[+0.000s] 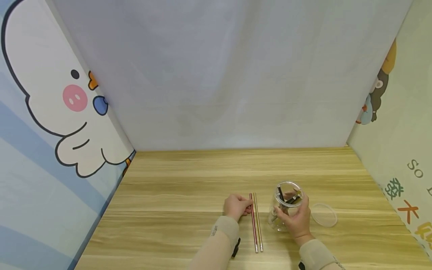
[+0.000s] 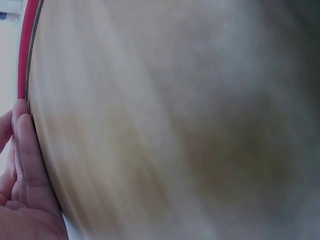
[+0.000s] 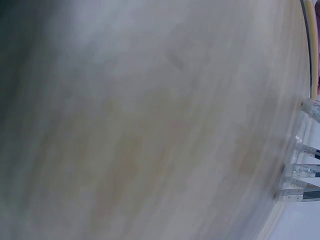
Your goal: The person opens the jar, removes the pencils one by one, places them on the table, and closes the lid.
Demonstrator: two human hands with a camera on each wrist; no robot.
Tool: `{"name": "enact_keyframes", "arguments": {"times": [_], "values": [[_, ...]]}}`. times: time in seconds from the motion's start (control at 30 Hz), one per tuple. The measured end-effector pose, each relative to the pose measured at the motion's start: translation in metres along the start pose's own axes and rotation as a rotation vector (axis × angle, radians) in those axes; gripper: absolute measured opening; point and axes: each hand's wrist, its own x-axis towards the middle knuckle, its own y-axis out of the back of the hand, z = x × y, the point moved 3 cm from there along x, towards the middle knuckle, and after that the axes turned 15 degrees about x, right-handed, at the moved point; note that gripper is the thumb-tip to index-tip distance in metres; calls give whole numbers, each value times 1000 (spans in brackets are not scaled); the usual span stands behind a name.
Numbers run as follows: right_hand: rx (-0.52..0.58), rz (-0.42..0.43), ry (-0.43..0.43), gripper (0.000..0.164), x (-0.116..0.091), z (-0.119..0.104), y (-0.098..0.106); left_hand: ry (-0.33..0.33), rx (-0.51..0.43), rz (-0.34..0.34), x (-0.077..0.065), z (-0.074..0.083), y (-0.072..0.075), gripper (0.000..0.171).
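- Nearest, pale sleeves reach over the worktop.
- Fingers of the left hand pinch a red pencil lying beside a gold pencil.
- Fingers of the right hand clamp a clear jar.
- Seemingly midway: dark sticks lean inside; both pencils lie outside, round lid off.

From where I stand, the head camera looks forward and down from above, far enough back to take in the table and the pale back wall. Both wrist cameras sit much nearer, blurred surface filling most of each view. The left one catches the left fingers and red stick along its left edge; the right has the gold stick at its right edge. The head view shares all three.
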Motion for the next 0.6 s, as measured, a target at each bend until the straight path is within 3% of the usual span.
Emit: {"name": "enact_keyframes", "arguments": {"times": [0.27,0.6], "values": [[6,-4,-8,69,-1,0,1,-6,-3,-1,1,0,0,14],[-10,-9,-17,70,-2,2,2,-29,-105,-35,6,-4,3,16]]}}
